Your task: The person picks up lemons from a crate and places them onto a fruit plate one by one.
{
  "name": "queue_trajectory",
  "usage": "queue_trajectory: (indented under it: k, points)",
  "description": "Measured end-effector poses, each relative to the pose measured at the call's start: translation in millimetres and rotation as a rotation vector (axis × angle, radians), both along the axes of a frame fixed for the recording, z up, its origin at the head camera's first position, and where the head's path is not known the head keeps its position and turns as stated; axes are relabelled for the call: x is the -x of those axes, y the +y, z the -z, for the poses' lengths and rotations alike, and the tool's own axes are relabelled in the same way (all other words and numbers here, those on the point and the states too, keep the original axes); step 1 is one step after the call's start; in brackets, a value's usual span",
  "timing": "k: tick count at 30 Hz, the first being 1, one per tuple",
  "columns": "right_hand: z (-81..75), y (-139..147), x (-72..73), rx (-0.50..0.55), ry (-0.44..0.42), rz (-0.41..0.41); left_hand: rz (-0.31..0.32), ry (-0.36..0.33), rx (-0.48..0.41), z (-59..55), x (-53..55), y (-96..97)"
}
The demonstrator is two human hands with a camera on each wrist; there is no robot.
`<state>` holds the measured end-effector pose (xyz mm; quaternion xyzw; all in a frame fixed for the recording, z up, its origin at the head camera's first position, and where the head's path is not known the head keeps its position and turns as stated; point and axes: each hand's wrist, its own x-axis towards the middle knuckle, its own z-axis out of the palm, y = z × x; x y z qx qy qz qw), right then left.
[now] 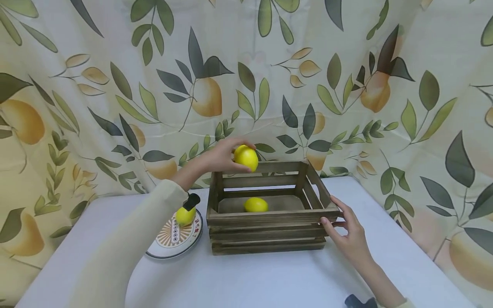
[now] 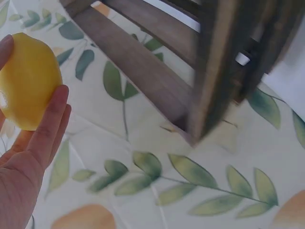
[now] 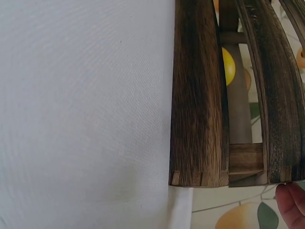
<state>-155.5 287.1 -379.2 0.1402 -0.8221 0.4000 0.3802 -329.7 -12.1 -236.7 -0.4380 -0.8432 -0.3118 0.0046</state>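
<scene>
Head view, left hand [image 1: 223, 157] gripping lemon [image 1: 247, 159], right hand [image 1: 352, 237] seemingly clasping wooden crate [image 1: 269, 219]

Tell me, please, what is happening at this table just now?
A person is handling lemons around a wooden crate. The left hand holds one lemon above the crate, while the right hand holds the crate's near right corner. A second lemon lies inside the crate, and a third lemon sits on the patterned plate to the crate's left.
</scene>
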Motion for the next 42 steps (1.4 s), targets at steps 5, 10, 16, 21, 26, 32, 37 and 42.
queue_trajectory:
  k: [5,10,16,21,26,32,37,42]
  points:
    - [6.2,4,4.0,0.009,0.015,-0.015,-0.034,0.025,-0.017,4.7,0.7,-24.5]
    - [22.2,18,15.1,-0.001,-0.011,-0.001,-0.087,0.04,-0.023,11.7,1.4,-47.6]
    - [28.0,28,21.0,-0.024,-0.01,-0.014,-0.114,0.024,-0.057,20.8,0.2,-69.3]
    - [29.3,28,21.6,0.005,-0.03,-0.024,-0.162,-0.029,-0.085,29.5,-2.1,-88.5]
    - [30.5,26,20.9,-0.002,-0.023,-0.031,-0.181,-0.072,-0.117,40.5,-2.2,-107.4]
    - [30.4,25,19.8,0.005,-0.027,-0.024,-0.175,-0.095,-0.11,52.9,-5.1,-124.2]
    - [30.4,25,19.8,0.007,-0.043,-0.014,-0.191,-0.119,-0.106,60.9,-8.2,-133.7]
    - [32.1,27,20.2,0.002,-0.034,-0.023,-0.197,-0.144,-0.112,70.2,-11.7,-145.2]
